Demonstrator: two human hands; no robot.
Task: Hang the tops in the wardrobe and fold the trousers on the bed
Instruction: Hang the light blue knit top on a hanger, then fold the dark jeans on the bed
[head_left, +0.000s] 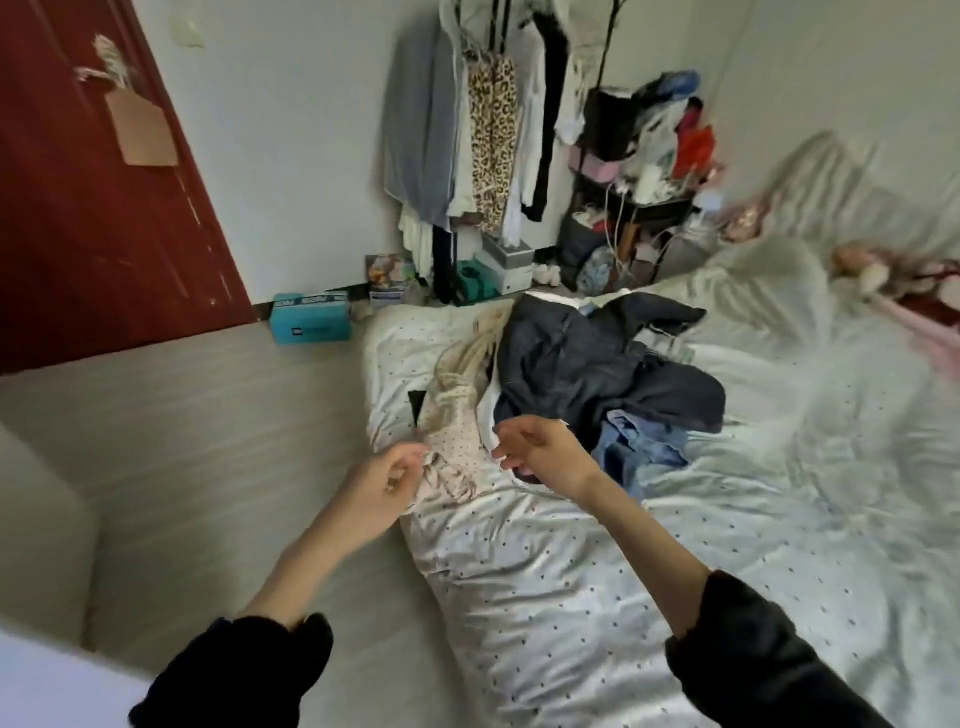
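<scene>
Far L of the left hand: dark red door (93, 208) w/ a brown paper bag (143, 130) hung on it; no readable print. Beyond that hand, on the floor by the wall, a teal cardboard box (310, 317) w/ white lettering, too blurred to read.

Left hand (382, 488), black fuzzy sleeve, fingers curled, pinching the near edge of a cream dotted garment (452, 441) that lies crumpled on the white dotted duvet (545, 571) of the bed. Garment runs away from the hand toward the bed's far end.

Right hand (540, 457) hovers just R of that garment, fingers loosely spread, grasping nothing. Directly beyond it, a heap of dark navy clothing (597, 364); just R of the hand, touching the heap, faded blue denim trousers (639, 452).

Further beyond both hands: open clothes rail (483, 130) w/ hung tops, incl. a leopard-print piece (493, 140). R of it, a cluttered black shelf unit (639, 182).
</scene>
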